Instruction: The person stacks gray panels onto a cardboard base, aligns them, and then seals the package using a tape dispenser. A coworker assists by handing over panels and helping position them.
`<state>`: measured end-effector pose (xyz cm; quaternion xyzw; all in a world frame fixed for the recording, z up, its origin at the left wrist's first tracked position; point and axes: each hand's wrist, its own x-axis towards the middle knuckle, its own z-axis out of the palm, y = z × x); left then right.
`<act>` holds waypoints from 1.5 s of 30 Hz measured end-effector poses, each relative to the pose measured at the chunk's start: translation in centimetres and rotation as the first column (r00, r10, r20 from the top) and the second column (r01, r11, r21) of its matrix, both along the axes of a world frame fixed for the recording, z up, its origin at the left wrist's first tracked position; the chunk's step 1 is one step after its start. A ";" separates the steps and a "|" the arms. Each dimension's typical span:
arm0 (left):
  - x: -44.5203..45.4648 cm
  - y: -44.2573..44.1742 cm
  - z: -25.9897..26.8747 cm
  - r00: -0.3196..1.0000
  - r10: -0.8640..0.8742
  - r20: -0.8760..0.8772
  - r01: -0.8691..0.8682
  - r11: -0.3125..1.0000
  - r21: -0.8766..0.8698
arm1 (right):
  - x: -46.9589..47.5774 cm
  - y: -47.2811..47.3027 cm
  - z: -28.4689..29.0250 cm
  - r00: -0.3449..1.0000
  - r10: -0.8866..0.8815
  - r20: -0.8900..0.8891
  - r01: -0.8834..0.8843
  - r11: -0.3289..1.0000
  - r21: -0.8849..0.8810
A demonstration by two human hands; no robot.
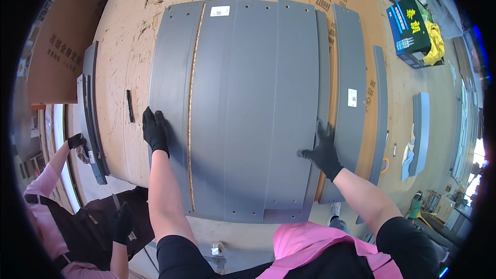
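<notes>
Several dark grey board panels [252,97] lie side by side in front of me, some overlapping, with small holes near their ends. A narrow strip of raw chipboard [191,97] shows between two panels on the left. My left hand [155,131], in a black glove, rests on the left edge of the leftmost panel. My right hand [324,151], also gloved in black, spreads its fingers at the right edge of the panels, thumb over the top face. Right of it lies a separate grey panel [350,66] with a white label [352,97].
A black marker pen [130,105] lies on the table [131,46]. At left, a co-worker's gloved hand [76,141] touches stacked grey strips [91,124]. A dark green box [412,33] with a yellow cloth [434,42] stands far right, above more grey strips [420,131].
</notes>
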<state>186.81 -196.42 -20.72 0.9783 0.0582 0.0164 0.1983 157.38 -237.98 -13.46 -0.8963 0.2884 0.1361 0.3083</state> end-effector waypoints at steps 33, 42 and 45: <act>-40.4 -12.4 5.8 0.818 -0.574 -0.037 0.575 0.818 0.025 | -22.1 -6.3 -2.5 0.835 -0.488 0.253 0.488 0.870 0.067; -54.7 -19.8 12.3 0.837 -0.545 -0.052 0.530 0.831 -0.170 | -43.7 -13.7 -6.0 0.709 -0.613 -0.348 0.694 0.522 0.496; -57.0 -24.3 12.8 0.811 -0.554 -0.187 0.419 0.774 -0.475 | -43.2 -13.6 -3.6 0.837 -0.404 -0.369 0.519 0.373 0.769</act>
